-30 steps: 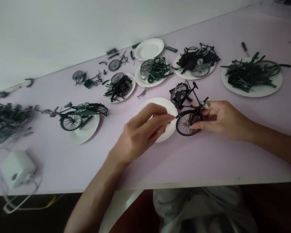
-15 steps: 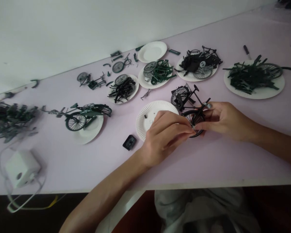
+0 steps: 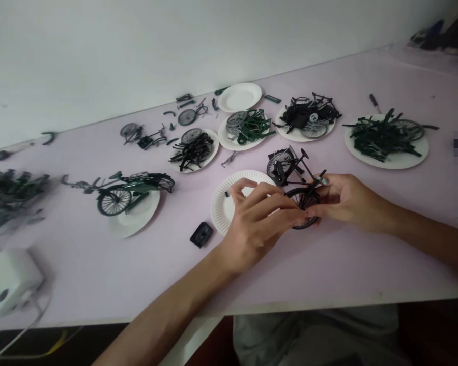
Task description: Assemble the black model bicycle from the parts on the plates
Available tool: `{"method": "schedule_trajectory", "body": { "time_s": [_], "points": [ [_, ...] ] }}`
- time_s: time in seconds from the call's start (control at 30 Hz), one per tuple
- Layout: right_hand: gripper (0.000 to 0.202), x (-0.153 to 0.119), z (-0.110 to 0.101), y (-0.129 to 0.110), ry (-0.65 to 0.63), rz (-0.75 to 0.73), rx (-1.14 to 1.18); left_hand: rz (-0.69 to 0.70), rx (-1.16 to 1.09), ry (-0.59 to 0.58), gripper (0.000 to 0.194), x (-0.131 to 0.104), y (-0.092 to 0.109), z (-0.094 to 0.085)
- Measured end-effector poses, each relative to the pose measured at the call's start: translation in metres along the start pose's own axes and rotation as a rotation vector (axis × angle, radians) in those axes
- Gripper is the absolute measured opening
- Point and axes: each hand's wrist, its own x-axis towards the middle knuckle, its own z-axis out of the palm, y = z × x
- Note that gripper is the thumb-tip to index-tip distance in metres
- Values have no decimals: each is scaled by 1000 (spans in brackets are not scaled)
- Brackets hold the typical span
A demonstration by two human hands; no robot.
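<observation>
A black model bicycle [image 3: 298, 168] lies in front of me, its front wheel toward me. My right hand [image 3: 347, 203] is closed on it at the front fork and wheel. From the left, my left hand [image 3: 254, 223] pinches at the same front wheel [image 3: 304, 222], with the index finger bent and raised. What lies between its fingertips is hidden. Partly behind my left hand is a white paper plate [image 3: 221, 211] with a few tiny parts on it. A small black box-like part [image 3: 201, 235] sits left of that wrist.
A green model bicycle [image 3: 137, 189] rests across a paper plate [image 3: 147, 216] at left. Several plates of dark parts stand farther back, near a screwdriver [image 3: 374, 103]. A pile of green parts [image 3: 11, 198] and a white power adapter [image 3: 13, 282] are at far left.
The camera view has tilted, so the table appears lower. My left index finger has bent upward, while both hands have stayed at the bicycle's front wheel.
</observation>
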Motion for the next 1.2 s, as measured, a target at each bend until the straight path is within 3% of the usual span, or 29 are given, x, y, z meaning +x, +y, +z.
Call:
{"method": "schedule_trajectory", "body": {
  "time_s": [0.3, 0.73, 0.93, 1.2],
  "points": [
    [38, 0, 2, -2, -21, -2, 33, -19, 11, 74, 15, 1, -1, 12],
    [36, 0, -8, -3, -111, 25, -59, -104, 6, -13, 5, 2, -5, 13],
    [21, -3, -10, -10, -97, -6, -76, -116, -16, -52, 8, 3, -5, 11],
    [23, -1, -14, -8, -154, 17, -73, -226, -93, -79, 14, 5, -4, 12]
  ]
}}
